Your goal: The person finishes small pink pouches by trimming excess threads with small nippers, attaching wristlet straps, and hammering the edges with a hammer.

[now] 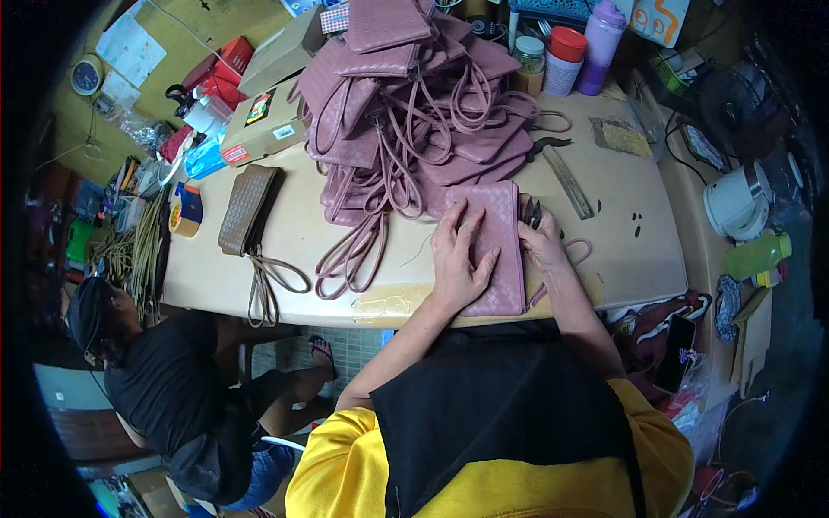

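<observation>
A mauve woven-pattern zip pouch (506,287) lies flat at the front edge of the table. My left hand (464,261) rests on it, fingers spread across its left half. At the pouch's right edge, my right hand (543,245) is closed around a pair of small dark thread snips (532,212), tips pointing away from me. A thin mauve wrist strap (579,252) loops out beside my right wrist. Just beyond the pouch rises a large heap of similar mauve pouches (380,147) with their straps dangling.
Left of the heap lies a brown woven pouch (249,210). A worn ruler-like strip (567,181) sits to the right. Jars, a red-lidded cup (566,60) and a purple bottle (601,47) stand behind. A cardboard box (264,121) is at back left. Another person (168,380) sits at lower left.
</observation>
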